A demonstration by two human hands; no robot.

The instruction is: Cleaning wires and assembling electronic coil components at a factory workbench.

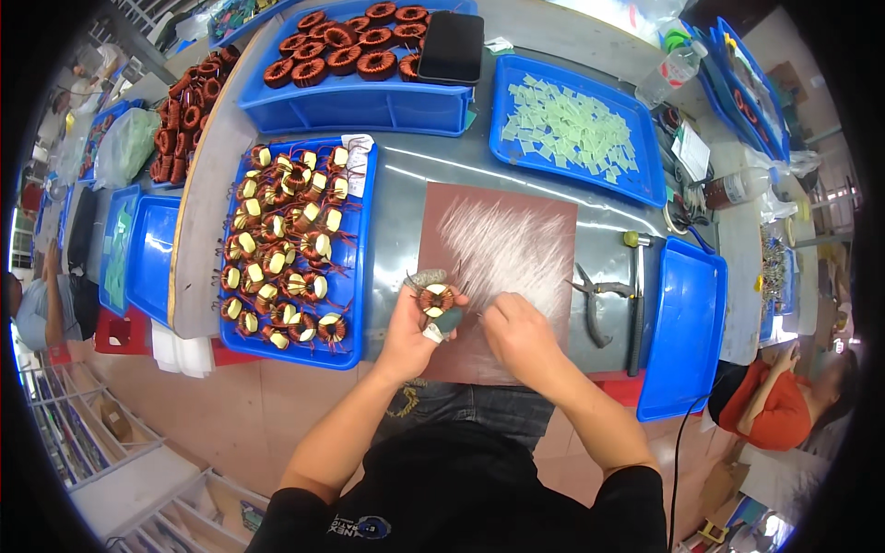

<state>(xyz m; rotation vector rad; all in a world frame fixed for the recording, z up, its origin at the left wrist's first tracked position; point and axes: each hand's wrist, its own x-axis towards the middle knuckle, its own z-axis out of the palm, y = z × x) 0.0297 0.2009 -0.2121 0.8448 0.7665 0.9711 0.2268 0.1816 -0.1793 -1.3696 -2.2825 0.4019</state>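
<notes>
My left hand (406, 334) is closed around a toroidal coil (435, 297), copper wound with pale yellow pieces on it and thin wire leads sticking out. A bit of white shows by the fingers below the coil. Just to the right, my right hand (522, 336) is closed in a pinch; whatever it holds, perhaps a wire lead, is too small to make out. Both hands are over a reddish-brown sheet (442, 221), covered with whitish scratch marks, on the grey metal bench.
Left stands a blue tray (367, 212) of similar coils. Behind are a blue bin (359, 115) of bare coils with a black phone (451, 48) on it, and a blue tray (502, 92) of pale green pieces. Right lie pliers (599, 290), a hammer (636, 295) and another blue tray (680, 332).
</notes>
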